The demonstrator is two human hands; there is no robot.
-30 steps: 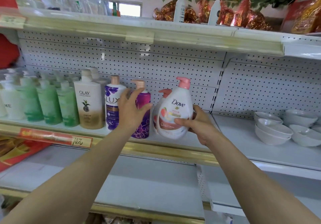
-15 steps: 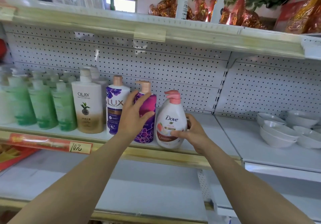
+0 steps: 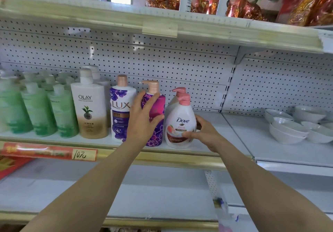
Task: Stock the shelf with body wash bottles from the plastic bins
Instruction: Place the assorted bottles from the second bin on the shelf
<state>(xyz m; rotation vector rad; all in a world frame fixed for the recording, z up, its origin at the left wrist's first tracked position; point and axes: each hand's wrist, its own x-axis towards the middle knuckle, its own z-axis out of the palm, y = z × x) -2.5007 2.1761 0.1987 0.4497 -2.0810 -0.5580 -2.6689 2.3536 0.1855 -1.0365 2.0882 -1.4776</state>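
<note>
A white Dove bottle with a pink pump stands upright on the middle shelf. My right hand grips its lower right side, thumb across the label. Left of it stands a magenta pump bottle, and my left hand holds its front with fingers curved around it. Further left stand a purple Lux bottle, a white and gold Olay bottle and several green bottles. A second white bottle hides behind the Dove one. No bins are in view.
Stacked white bowls sit on the shelf at the right. A red price strip marked 10 runs along the shelf edge. The upper shelf holds spray bottles and red-gold packets. A lower shelf lies beneath my arms.
The Dove bottle went from tilted in the air to standing on the shelf beside the magenta bottle. My right hand stays on it. My left hand stayed on the magenta bottle.
</note>
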